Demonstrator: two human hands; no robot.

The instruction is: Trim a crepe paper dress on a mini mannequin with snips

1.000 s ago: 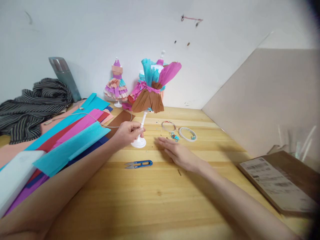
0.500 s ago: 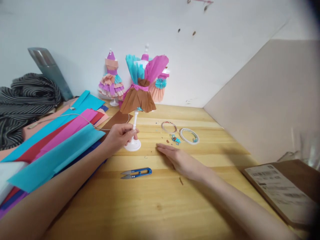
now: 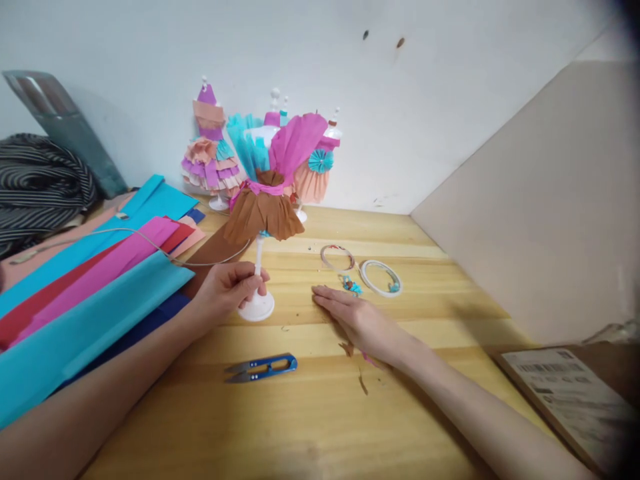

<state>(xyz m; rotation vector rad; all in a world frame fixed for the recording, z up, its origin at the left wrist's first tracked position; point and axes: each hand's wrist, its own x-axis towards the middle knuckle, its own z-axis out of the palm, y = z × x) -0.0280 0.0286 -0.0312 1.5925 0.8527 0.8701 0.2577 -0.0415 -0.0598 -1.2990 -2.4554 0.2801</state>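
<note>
Left fingers [image 3: 249, 288] clamp the stand [image 3: 259, 309]; its dress [image 3: 264, 212] looks assembled. Right fingers [image 3: 336, 295], flat and together, adjoin uncleared scraps [image 3: 346, 349].

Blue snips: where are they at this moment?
In the head view, the blue snips lie on the wooden table, left of centre, nearer the camera than the stand's white base and left of the right hand.

A pale wooden worktop [image 3: 320, 420] with crosswise grain spreads under the right hand [image 3: 357, 321]. Beyond the hand rises a white wall [image 3: 450, 80] with two small dark marks [image 3: 365, 35]; to the hand's right, a beige-grey side wall [image 3: 540, 200] meets it. A soft shadow [image 3: 483, 323] lies right of the hand.
</note>
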